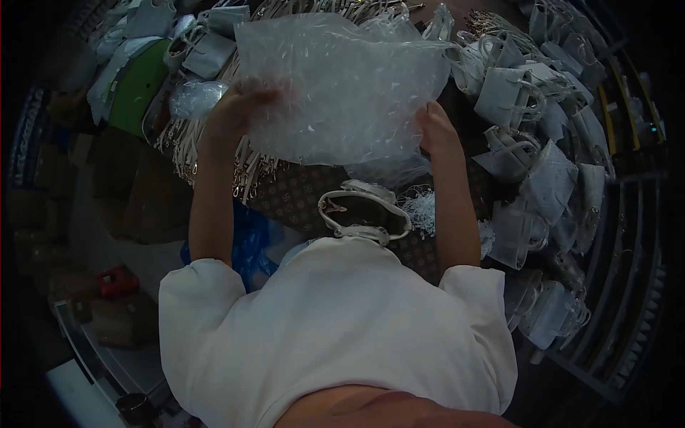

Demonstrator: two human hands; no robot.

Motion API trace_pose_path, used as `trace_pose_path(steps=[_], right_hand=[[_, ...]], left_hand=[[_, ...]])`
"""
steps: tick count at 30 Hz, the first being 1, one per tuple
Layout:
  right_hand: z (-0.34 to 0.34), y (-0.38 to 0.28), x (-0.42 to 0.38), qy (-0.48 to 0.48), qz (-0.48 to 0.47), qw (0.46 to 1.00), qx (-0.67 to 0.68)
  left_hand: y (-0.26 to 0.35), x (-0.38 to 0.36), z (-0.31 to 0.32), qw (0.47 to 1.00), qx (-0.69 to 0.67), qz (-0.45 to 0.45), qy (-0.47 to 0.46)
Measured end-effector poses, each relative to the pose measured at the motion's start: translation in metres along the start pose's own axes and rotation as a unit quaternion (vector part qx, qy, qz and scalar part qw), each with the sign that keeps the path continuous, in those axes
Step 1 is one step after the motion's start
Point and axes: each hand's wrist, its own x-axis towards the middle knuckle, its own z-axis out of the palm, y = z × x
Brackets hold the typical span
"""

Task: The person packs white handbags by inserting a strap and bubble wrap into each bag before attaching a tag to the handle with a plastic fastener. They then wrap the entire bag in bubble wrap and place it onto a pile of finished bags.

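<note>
"How is the clear plastic sheet (342, 93) held?"

"It is pinched at one side by the left hand (242, 107) and at the other by the right hand (435, 130)."

"Why so far apart?"

"Maybe so it is spread wide. It is held up over the brown cloth (296, 192)."

"And the white bag (362, 232)?"

"It is set close to the body, maybe so it is reached with ease."

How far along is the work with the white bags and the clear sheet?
Seemingly done: white bags heaped on the right. In hand: a clear plastic sheet, held up between left hand and right hand. Probably remaining: the open bag, lying outside the sheet.
</note>
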Motion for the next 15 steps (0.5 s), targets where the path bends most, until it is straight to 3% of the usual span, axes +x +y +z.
trace_pose_path(steps=[2, 4, 5, 6, 7, 8, 9, 10, 12, 13, 15], right_hand=[[0.004, 0.0, 0.003, 0.022, -0.014, 0.999, -0.035], [0.022, -0.003, 0.007, 0.043, -0.02, 0.997, -0.069], [0.035, -0.004, 0.01, 0.126, -0.022, 0.971, -0.204], [0.047, -0.002, 0.014, 0.205, -0.021, 0.92, -0.335], [0.058, 0.004, 0.02, 0.205, -0.01, 0.921, -0.332], [0.069, 0.014, 0.028, 0.26, -0.157, 0.801, -0.516], [0.081, 0.022, 0.03, 0.292, -0.293, 0.621, -0.666], [0.095, 0.025, 0.029, 0.29, -0.281, 0.625, -0.668], [0.116, 0.027, 0.025, 0.303, -0.372, 0.634, -0.607], [0.116, 0.026, 0.02, 0.303, -0.364, 0.636, -0.61], [0.105, 0.017, 0.008, 0.277, -0.285, 0.726, -0.561]], left_hand=[[-0.005, -0.003, -0.002, 1.0, 0.001, -0.015, -0.014], [-0.013, -0.002, -0.003, 0.975, 0.157, -0.027, 0.153], [-0.02, 0.001, -0.004, 0.975, 0.156, -0.034, 0.156], [-0.028, 0.008, -0.005, 0.91, 0.36, 0.039, 0.201], [-0.035, 0.01, 0.001, 0.798, 0.546, 0.107, 0.231], [-0.046, 0.015, 0.015, 0.726, 0.594, 0.198, 0.285], [-0.051, 0.02, 0.035, 0.641, 0.631, 0.285, 0.331], [-0.055, 0.023, 0.047, 0.647, 0.631, 0.274, 0.328], [-0.06, 0.025, 0.062, 0.593, 0.577, 0.461, 0.321], [-0.058, 0.021, 0.065, 0.598, 0.577, 0.455, 0.32], [-0.046, 0.011, 0.07, 0.727, 0.541, 0.308, 0.289]])
